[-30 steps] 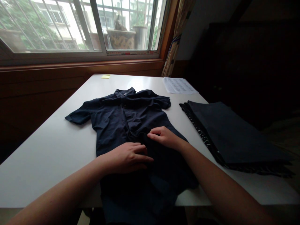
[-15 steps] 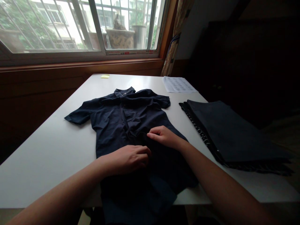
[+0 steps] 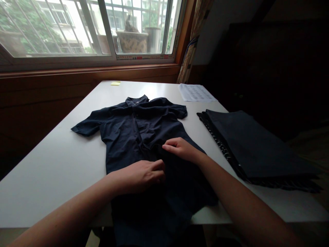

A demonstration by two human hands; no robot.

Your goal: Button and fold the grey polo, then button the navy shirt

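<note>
A dark navy short-sleeved shirt lies front up on the white table, collar toward the window and lower part hanging over the near edge. My left hand is closed over the middle of the shirt, its fingers curled downward and their tips hidden. Just beyond it and to the right, my right hand pinches the shirt's cloth between thumb and fingers near the front opening. What lies under the left fingers is too dark to make out in detail.
At the right, a stack of folded dark cloth rests along the table's edge. Printed paper sheets lie at the far right corner, and a yellow sticky note at the far left. A barred window stands behind the table.
The left hand's fingers have curled and shifted slightly over the cloth. My right hand stays almost where it was, and the shirt's lower edge has moved a little.
</note>
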